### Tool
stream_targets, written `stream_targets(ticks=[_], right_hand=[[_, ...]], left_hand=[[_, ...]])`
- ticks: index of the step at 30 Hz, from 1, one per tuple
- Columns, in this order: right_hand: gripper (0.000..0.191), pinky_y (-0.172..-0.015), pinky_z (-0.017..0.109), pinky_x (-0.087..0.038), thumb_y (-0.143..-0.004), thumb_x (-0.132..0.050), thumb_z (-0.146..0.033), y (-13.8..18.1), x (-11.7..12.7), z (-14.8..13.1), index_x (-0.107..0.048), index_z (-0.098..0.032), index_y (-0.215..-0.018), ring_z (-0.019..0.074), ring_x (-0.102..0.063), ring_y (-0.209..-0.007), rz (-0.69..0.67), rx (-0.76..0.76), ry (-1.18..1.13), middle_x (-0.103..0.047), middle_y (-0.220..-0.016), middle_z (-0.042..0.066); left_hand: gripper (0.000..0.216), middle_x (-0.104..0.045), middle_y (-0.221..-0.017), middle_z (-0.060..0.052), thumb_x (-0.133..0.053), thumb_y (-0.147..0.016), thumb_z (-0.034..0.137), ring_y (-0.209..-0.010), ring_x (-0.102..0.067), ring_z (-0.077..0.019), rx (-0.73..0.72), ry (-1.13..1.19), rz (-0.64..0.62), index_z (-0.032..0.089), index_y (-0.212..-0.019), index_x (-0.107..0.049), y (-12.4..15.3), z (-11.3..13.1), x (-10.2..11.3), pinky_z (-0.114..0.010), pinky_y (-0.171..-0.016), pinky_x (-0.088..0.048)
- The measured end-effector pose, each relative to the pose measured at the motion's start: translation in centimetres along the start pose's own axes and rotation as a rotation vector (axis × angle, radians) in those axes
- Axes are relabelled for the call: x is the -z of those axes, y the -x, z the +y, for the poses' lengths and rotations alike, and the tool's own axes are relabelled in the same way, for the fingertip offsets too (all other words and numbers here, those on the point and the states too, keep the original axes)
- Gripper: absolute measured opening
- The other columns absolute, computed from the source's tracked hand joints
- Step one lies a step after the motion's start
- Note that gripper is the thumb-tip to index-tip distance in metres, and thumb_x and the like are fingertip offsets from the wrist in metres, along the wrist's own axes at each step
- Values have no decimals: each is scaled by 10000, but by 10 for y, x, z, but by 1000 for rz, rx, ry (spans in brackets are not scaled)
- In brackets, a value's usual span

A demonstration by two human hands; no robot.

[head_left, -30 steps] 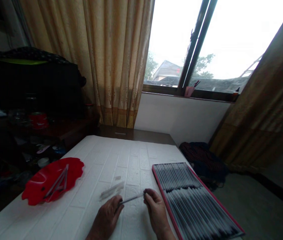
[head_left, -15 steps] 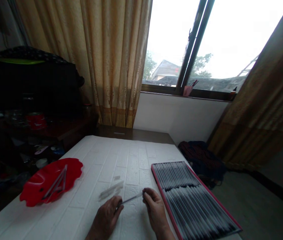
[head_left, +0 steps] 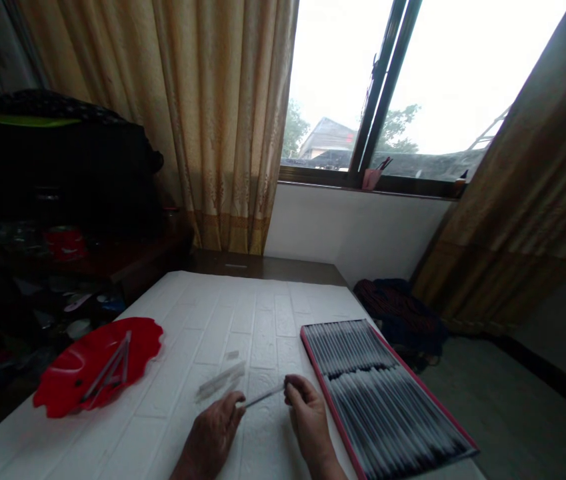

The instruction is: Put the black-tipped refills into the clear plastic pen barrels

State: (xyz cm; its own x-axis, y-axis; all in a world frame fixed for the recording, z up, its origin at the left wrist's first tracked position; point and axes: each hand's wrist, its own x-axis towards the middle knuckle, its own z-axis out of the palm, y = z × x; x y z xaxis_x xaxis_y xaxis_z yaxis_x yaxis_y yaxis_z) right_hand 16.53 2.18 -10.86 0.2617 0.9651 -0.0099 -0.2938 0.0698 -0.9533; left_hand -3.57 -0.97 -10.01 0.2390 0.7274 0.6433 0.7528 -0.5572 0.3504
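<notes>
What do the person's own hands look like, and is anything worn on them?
The left hand and the right hand are both ungloved. No sleeve, watch or bracelet shows above the picture's lower edge, where they are cut off. It is too dim to rule out a small ring.

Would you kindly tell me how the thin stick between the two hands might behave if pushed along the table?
The thin stick spans straight from the left hand to the right hand without visible sag, so it is probably stiff. Being so slender, it is likely light and easily nudged. It might roll, though its cross-section is unclear.
</notes>
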Motion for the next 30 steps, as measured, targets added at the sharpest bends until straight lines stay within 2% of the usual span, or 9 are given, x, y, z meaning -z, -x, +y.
stream_targets(ticks=[3, 7, 13, 21, 25, 30], right_hand=[[266, -569, 267, -477, -584, -785, -362, 0, 0, 0, -742, -179, -772, 173, -577, -639, 16, -10, -15, -693, -722, 37], [276, -571, 273, -482, -570, -795, -368, 0, 0, -1, -746, -180, -765, 180, -585, -645, 12, -15, -24, -697, -719, 41], [284, -596, 283, -494, -571, -798, -368, -2, 3, 2, -746, -182, -779, 180, -595, -655, 27, -29, -53, -705, -739, 44], [269, -636, 296, -509, -559, -790, -341, -4, 1, 6, -738, -185, -771, 209, -625, -735, 106, -29, -48, -720, -778, 52], [219, -587, 283, -497, -630, -722, -343, -6, -2, 8, -734, -177, -772, 209, -634, -698, 124, 45, 82, -723, -762, 64], [152, -647, 303, -498, -709, -632, -294, -27, -1, 0, -728, -195, -771, 220, -638, -728, 10, 260, 308, -714, -761, 61]], left_hand=[[281, -720, -850, 14, -373, -942, 463, -713, -705, -115, 4, 23, -12, 254, -1049, -529, 1, -1, -2, -171, -652, -567], [256, -718, -866, 10, -365, -952, 423, -777, -707, -131, -24, -29, 46, 259, -999, -556, 3, -6, -6, -207, -721, -569], [294, -698, -769, 15, -341, -963, 385, -700, -694, -128, -2, -32, -1, 254, -875, -590, -1, -4, -4, -201, -658, -562], [373, -712, -766, 4, -304, -969, 405, -685, -695, -124, -5, -78, 1, 235, -857, -617, -17, -14, -1, -208, -640, -560], [399, -719, -771, -7, -309, -962, 425, -708, -699, -139, -41, -114, -2, 232, -847, -638, -28, -22, -5, -236, -663, -565], [418, -710, -752, -23, -295, -967, 402, -673, -688, -141, -43, -177, 4, 217, -834, -645, -33, -25, -17, -241, -633, -558]])
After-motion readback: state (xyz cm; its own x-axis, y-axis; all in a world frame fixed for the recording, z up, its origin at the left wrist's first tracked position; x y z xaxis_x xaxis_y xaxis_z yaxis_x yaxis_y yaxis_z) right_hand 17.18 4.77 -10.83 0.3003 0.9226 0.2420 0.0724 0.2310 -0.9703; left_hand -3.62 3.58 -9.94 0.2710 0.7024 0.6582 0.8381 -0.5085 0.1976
